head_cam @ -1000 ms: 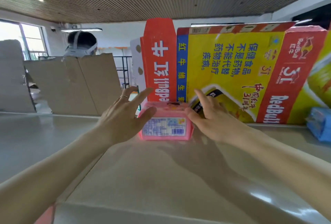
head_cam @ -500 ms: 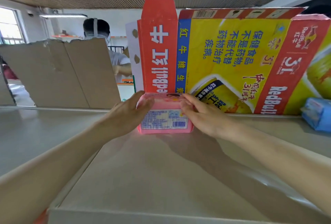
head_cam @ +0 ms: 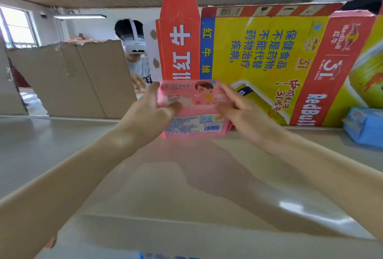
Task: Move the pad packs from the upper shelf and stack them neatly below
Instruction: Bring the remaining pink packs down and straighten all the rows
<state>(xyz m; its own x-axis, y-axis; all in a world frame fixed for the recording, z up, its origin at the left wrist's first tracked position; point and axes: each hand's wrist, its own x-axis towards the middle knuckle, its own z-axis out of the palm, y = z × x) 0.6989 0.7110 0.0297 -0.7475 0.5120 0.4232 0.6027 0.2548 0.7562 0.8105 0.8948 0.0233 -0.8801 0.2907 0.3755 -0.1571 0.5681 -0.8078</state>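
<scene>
1. The pink pad pack (head_cam: 194,109) is on the upper shelf (head_cam: 207,175), just in front of the Red Bull carton (head_cam: 269,61).
2. The left hand (head_cam: 149,113) and right hand (head_cam: 238,109) pinch its two ends; it seems tilted up.
3. Carrying it below remains; a blue pack (head_cam: 364,126) right of the carton probably waits too.

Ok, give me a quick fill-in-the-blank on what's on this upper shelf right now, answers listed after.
1. Both hands, the left hand and the right hand, hold one ____ pad pack.
2. Right behind that pack stands a flattened ____ carton in red and yellow.
3. At the shelf's far right edge lies a ____ pad pack, touched by neither hand.
4. The plain brown cardboard stands to the ____ of the carton.

Missing words: pink; Red Bull; blue; left
</scene>
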